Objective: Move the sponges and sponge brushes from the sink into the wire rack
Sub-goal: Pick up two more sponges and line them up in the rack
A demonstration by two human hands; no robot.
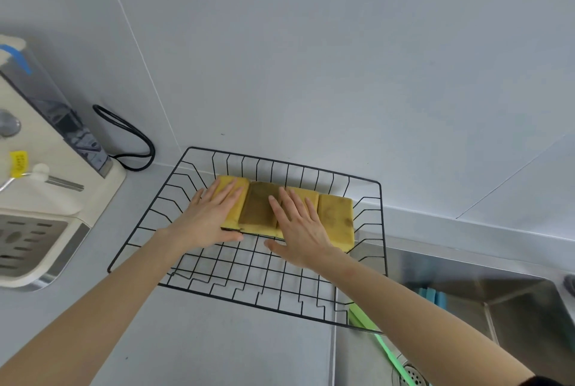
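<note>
While both hands lie flat with fingers straight, the left hand (214, 214) presses the leftmost of four yellow sponges (336, 217) and the right hand (303, 227) presses the third, its thumb out over the rack (249, 273) floor. These sponges sit side by side along the rack's far wall, touching; the second is stained brown. Right of the rack lies the sink (513, 301), where a green brush handle (389, 351) runs under the rack's near right corner toward the drain (412, 374), and a blue sponge (432, 297) shows beside the right forearm. Left of the rack stands a cream appliance (40, 199) bearing a yellow tag (18, 163) whose print is too small to read, with a black cord (130, 139) looped behind it.
</note>
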